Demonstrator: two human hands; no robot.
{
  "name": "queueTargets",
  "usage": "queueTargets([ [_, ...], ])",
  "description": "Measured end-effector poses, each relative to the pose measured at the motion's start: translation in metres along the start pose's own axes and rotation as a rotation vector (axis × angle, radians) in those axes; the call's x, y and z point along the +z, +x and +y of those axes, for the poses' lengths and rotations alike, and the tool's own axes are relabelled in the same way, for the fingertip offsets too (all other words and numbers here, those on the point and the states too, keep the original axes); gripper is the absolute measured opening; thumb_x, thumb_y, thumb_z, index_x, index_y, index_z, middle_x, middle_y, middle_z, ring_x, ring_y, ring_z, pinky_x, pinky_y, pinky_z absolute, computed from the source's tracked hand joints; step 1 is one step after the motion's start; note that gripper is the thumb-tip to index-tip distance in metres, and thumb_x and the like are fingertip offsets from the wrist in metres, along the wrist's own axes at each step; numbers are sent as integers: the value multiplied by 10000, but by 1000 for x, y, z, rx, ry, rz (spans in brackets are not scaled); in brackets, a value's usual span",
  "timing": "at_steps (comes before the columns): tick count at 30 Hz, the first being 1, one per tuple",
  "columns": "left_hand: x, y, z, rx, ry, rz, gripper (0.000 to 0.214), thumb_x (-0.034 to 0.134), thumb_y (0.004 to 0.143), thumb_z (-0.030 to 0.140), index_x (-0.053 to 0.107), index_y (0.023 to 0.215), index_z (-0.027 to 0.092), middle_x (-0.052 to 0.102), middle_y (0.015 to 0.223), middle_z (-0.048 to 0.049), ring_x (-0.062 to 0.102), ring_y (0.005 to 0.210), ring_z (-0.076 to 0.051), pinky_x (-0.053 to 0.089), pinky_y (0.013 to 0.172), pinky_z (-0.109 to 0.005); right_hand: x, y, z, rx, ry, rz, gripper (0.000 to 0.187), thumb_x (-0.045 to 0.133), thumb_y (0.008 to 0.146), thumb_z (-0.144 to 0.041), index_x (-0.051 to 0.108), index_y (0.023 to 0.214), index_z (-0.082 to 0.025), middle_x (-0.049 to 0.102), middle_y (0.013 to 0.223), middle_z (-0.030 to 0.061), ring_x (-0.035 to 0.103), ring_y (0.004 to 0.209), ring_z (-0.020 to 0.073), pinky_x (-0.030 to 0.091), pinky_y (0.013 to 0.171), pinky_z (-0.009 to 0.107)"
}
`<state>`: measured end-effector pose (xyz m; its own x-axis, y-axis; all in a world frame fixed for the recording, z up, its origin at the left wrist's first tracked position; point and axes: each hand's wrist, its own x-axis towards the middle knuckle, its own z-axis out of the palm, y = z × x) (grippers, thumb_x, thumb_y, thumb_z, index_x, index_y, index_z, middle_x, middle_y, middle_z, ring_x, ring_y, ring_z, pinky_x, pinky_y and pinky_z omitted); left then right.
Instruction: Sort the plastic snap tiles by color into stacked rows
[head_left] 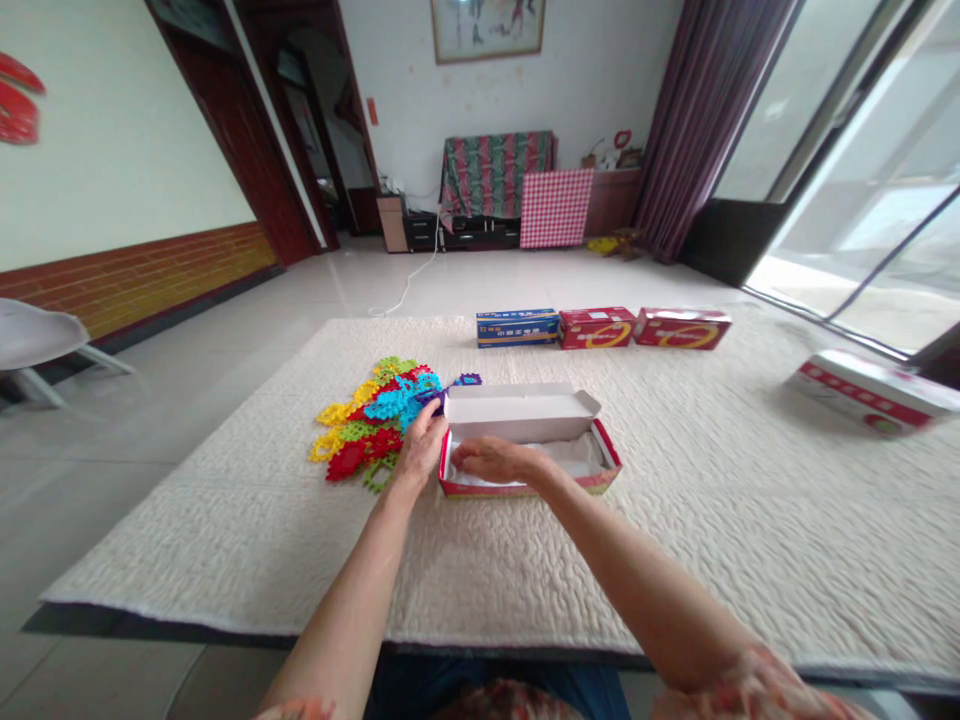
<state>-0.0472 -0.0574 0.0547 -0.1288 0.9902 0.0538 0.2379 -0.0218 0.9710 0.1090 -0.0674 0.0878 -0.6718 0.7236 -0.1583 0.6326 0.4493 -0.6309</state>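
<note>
An open red-and-white cardboard box lies lengthwise in front of me, its white lid flap standing up along the far side. My left hand grips the left end of the box. Inside the box, my right hand lies over a white lining, fingers stretched toward the left end and partly hidden. Just left of the box is a pile of gear-edged plastic pieces in red, yellow, green, blue and purple, close to my left hand.
Beyond the box stand a blue box and two red boxes, one beside it and another farther right. A white-and-red box lies at the right. All rest on a cream quilted cover. A white chair is at the left.
</note>
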Motion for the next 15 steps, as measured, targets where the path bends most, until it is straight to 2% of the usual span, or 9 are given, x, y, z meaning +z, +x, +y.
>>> queueTargets([
  [2, 0, 0, -2, 18, -20, -17, 603, 546, 841, 364, 488, 1395, 134, 683, 1198, -116, 649, 1073, -216, 517, 907, -307, 4, 3, -2, -3, -30, -20, 210, 473, 786, -69, 664, 745, -145, 674, 738, 12, 552, 688, 132, 419, 665, 232],
  [5, 0, 0, -3, 18, -14, -5, 589, 548, 848, 376, 502, 1387, 144, 672, 1228, -106, 633, 1117, -213, 508, 933, -295, 3, -2, -6, -9, -49, -31, 217, 474, 808, -91, 675, 775, -166, 678, 736, -8, 549, 684, 126, 419, 663, 223],
  [7, 0, 0, -1, 0, -4, 27, 556, 542, 859, 383, 530, 1363, 149, 654, 1267, -100, 620, 1147, -214, 506, 942, -288, -4, -13, -7, -19, -18, 53, 232, 466, 839, -131, 694, 850, -176, 702, 801, 2, 582, 730, 130, 435, 693, 223],
  [9, 0, 1, 1, -15, -15, 61, 515, 531, 873, 383, 563, 1331, 147, 630, 1308, -102, 604, 1179, -216, 500, 960, -289, -16, -31, -3, -16, 32, 269, 263, 440, 868, -170, 698, 923, -175, 714, 868, 29, 615, 782, 143, 453, 732, 237],
  [11, 1, 2, 1, -18, -30, 86, 478, 531, 878, 374, 596, 1293, 147, 613, 1332, -108, 586, 1210, -217, 485, 991, -297, -33, -53, 9, 26, 37, 604, 287, 427, 873, -196, 680, 1006, -179, 711, 964, 56, 633, 863, 164, 468, 798, 265],
  [13, 1, 3, -1, -13, -38, 95, 466, 555, 862, 370, 616, 1269, 152, 615, 1330, -109, 577, 1225, -219, 473, 1011, -302, -50, -74, 29, 149, -23, 949, 330, 416, 866, -210, 648, 1094, -160, 678, 1091, 109, 627, 970, 197, 467, 878, 305],
  [15, 2, 4, -1, -6, -77, 83, 487, 577, 839, 381, 615, 1270, 157, 642, 1292, -102, 597, 1195, -223, 491, 986, -303, -63, -91, 55, 361, -84, 1142, 395, 418, 858, -238, 609, 1180, -113, 617, 1209, 177, 603, 1069, 246, 445, 949, 357],
])
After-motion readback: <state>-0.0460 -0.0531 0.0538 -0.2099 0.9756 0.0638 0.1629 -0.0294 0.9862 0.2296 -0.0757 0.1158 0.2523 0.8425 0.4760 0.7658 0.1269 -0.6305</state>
